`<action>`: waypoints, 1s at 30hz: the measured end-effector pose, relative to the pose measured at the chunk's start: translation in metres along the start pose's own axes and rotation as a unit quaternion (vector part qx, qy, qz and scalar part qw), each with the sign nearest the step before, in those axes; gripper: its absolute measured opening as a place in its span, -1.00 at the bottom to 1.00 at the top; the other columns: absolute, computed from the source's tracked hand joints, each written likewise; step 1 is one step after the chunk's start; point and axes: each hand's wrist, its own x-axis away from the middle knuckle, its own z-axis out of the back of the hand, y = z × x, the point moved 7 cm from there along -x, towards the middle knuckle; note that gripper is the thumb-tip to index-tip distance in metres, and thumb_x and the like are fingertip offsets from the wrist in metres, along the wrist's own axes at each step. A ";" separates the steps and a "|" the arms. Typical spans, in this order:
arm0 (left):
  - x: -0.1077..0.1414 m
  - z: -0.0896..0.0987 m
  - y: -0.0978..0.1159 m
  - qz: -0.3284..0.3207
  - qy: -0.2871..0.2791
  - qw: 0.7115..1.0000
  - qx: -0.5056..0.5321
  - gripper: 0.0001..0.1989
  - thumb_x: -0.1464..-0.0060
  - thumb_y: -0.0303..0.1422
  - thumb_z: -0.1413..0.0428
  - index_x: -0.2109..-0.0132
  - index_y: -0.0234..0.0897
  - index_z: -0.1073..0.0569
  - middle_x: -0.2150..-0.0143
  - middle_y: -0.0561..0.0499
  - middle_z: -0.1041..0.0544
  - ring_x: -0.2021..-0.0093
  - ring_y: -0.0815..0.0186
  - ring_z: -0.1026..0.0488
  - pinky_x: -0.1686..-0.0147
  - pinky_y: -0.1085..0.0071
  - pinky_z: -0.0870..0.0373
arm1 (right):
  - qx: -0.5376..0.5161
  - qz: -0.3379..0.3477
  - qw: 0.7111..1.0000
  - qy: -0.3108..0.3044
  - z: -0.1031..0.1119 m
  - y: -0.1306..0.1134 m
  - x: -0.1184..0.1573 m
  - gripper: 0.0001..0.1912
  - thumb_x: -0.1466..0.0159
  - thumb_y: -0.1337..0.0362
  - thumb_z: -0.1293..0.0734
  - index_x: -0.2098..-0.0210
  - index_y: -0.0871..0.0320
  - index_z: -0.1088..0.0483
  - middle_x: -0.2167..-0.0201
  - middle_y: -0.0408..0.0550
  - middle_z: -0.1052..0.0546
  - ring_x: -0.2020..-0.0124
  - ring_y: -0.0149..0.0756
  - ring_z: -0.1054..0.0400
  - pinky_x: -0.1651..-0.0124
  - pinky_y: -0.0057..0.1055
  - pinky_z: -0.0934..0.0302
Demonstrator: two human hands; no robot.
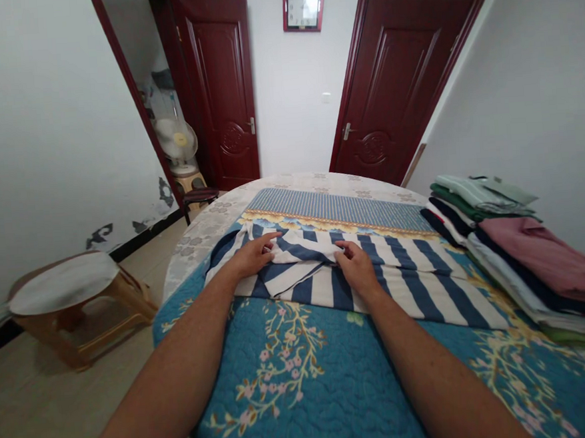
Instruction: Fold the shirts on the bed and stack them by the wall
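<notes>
A navy-and-white striped shirt [417, 277] lies lengthwise across the table, partly folded, with its collar end to the left. Its sleeve [296, 272] is turned over onto the body and bunched between my hands. My left hand [255, 255] is at the collar end, its fingers curled and the index finger stretched towards the right, holding the cloth. Farther right, my right hand [356, 264] pinches the sleeve's cloth between thumb and fingers. Beneath the shirt is a teal quilted cover [354, 381] with a flower pattern.
A stack of folded clothes [540, 248] stands at the table's right side. The round table's pale patterned cloth [185, 253] shows at the left and far edges. A stool [72, 294] stands on the floor at left. Beyond are a fan [177, 140] and two dark red doors [222, 70].
</notes>
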 end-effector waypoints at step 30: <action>0.005 0.023 0.039 -0.101 0.146 0.982 -0.069 -0.66 -0.35 -0.28 -0.05 -0.10 -0.21 -0.64 -0.01 -0.11 -0.66 -0.01 0.16 -0.56 -0.14 0.17 -0.48 | 0.168 0.147 0.973 0.063 0.011 -0.040 0.007 -0.52 -0.23 0.43 -0.25 -0.10 0.15 -0.56 -0.08 0.19 -0.58 -0.19 0.03 -0.45 -0.37 0.02 -0.30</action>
